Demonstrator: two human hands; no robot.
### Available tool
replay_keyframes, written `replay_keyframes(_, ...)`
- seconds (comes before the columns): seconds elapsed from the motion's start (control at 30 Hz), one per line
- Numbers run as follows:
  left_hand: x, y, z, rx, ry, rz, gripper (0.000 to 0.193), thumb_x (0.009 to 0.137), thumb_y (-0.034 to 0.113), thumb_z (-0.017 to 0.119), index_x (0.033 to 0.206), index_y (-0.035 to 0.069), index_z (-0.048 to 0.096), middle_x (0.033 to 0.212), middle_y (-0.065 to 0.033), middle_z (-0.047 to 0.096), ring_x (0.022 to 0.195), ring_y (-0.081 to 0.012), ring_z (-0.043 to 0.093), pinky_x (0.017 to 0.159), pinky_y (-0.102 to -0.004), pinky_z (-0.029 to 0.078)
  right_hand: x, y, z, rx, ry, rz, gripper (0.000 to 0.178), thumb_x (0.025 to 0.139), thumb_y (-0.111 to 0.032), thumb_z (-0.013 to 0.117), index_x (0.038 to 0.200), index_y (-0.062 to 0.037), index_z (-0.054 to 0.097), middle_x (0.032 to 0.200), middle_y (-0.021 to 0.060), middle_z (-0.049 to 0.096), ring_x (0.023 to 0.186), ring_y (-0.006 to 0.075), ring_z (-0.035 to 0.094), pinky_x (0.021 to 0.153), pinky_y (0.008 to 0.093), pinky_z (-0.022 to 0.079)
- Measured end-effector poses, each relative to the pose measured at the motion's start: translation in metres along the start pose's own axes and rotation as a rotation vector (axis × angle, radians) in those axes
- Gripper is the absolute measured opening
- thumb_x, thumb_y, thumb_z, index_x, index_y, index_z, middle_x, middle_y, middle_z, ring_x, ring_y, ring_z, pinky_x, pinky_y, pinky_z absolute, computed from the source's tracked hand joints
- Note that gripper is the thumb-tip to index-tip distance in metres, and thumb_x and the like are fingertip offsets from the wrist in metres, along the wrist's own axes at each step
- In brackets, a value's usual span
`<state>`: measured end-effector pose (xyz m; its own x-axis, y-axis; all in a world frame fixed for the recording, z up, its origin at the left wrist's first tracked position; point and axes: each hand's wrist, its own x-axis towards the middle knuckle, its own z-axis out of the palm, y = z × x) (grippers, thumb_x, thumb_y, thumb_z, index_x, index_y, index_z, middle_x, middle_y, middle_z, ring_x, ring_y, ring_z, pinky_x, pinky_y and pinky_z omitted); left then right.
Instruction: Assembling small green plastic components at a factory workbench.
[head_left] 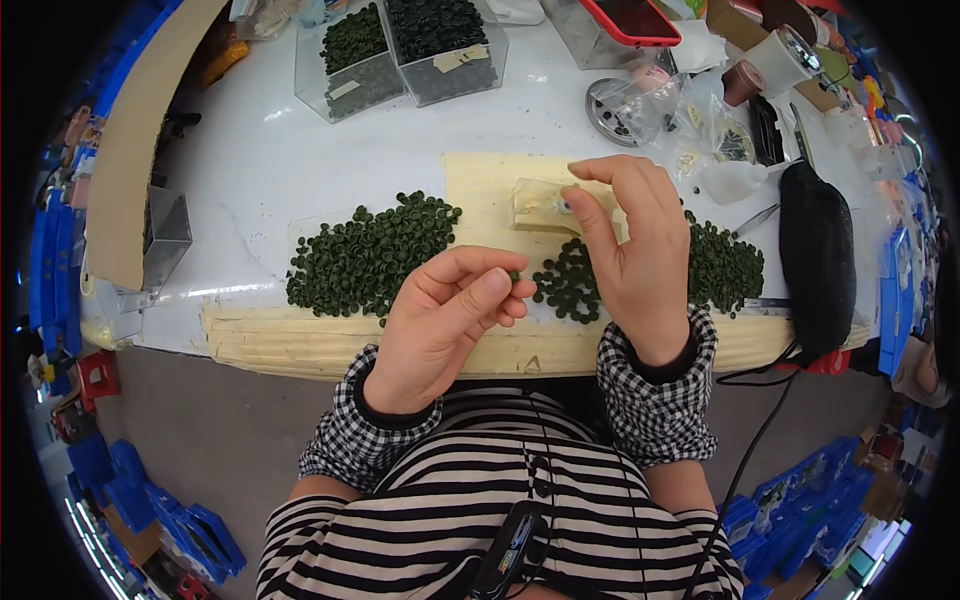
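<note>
My left hand (445,325) is closed in a pinch on a small dark green round piece (515,277), mostly covered by the fingertips. My right hand (645,245) is raised, thumb and forefinger apart, with nothing clearly visible between them. Its thumb tip is beside a pale yellowish block (537,203) wrapped in clear material; whether they touch I cannot tell. Between and below my hands lies a small group of green pieces (568,285). A large pile of green cup-shaped pieces (370,250) spreads to the left, and another pile (725,262) sits right of my right hand.
Two clear bins (450,85) of dark pieces stand at the back. A cardboard sheet (140,140) rises at the left. To the right are a black cloth-like item (815,260), tweezers (755,220) and a round clear dish (610,110). Padding (400,345) covers the front edge.
</note>
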<state>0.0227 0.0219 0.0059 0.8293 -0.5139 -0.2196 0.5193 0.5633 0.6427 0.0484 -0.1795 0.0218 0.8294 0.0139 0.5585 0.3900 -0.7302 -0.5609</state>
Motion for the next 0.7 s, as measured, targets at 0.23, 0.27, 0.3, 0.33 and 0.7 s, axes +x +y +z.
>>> replay_keyframes(0.23, -0.001, 0.0, -0.007, -0.016, -0.002, 0.057, 0.024, 0.098, 0.011, 0.056, 0.119, 0.0, 0.06, 0.102, -0.0113, 0.069, 0.088, -0.0129, 0.065, 0.08, -0.0249, 0.053, -0.012, 0.032, -0.053, -0.166, 0.134, 0.149, 0.011, 0.087, -0.008, 0.067, 0.096, -0.0017, 0.066, 0.085, 0.009, 0.065, 0.081, 0.0248, 0.059, 0.072, 0.0336, 0.046)
replay_keyframes(0.27, -0.001, 0.001, -0.006, -0.006, 0.006, 0.062, 0.023, 0.098, 0.01, 0.056, 0.119, 0.0, 0.06, 0.103, -0.0114, 0.069, 0.089, -0.013, 0.066, 0.08, -0.025, 0.053, -0.016, 0.039, -0.056, -0.2, 0.14, 0.152, 0.008, 0.084, -0.006, 0.068, 0.091, -0.0027, 0.066, 0.082, 0.0073, 0.064, 0.079, 0.0238, 0.058, 0.069, 0.034, 0.045)
replay_keyframes(0.3, -0.001, 0.001, -0.004, 0.004, 0.014, 0.067, 0.023, 0.098, 0.01, 0.056, 0.119, 0.0, 0.06, 0.103, -0.0115, 0.069, 0.089, -0.0131, 0.066, 0.081, -0.0251, 0.053, -0.02, 0.043, -0.058, -0.23, 0.108, 0.155, 0.008, 0.083, -0.005, 0.069, 0.09, -0.0027, 0.066, 0.081, 0.0074, 0.064, 0.078, 0.0242, 0.058, 0.069, 0.0341, 0.045)
replay_keyframes(0.33, 0.0, 0.002, -0.002, 0.014, 0.021, 0.072, 0.023, 0.098, 0.009, 0.056, 0.119, 0.0, 0.06, 0.103, -0.0116, 0.069, 0.09, -0.0132, 0.066, 0.081, -0.0251, 0.053, -0.023, 0.044, -0.06, -0.261, 0.075, 0.159, 0.009, 0.082, -0.005, 0.07, 0.09, -0.0027, 0.067, 0.081, 0.0074, 0.064, 0.078, 0.0245, 0.057, 0.069, 0.0342, 0.045)
replay_keyframes(0.7, 0.0, -0.002, -0.002, 0.018, 0.019, 0.074, 0.022, 0.097, 0.007, 0.057, 0.118, 0.001, 0.06, 0.105, -0.0123, 0.069, 0.092, -0.014, 0.066, 0.083, -0.0257, 0.054, -0.029, 0.035, -0.056, -0.382, -0.082, 0.154, 0.009, 0.074, -0.005, 0.073, 0.08, -0.0033, 0.067, 0.078, 0.0055, 0.062, 0.079, 0.026, 0.056, 0.072, 0.0369, 0.044)
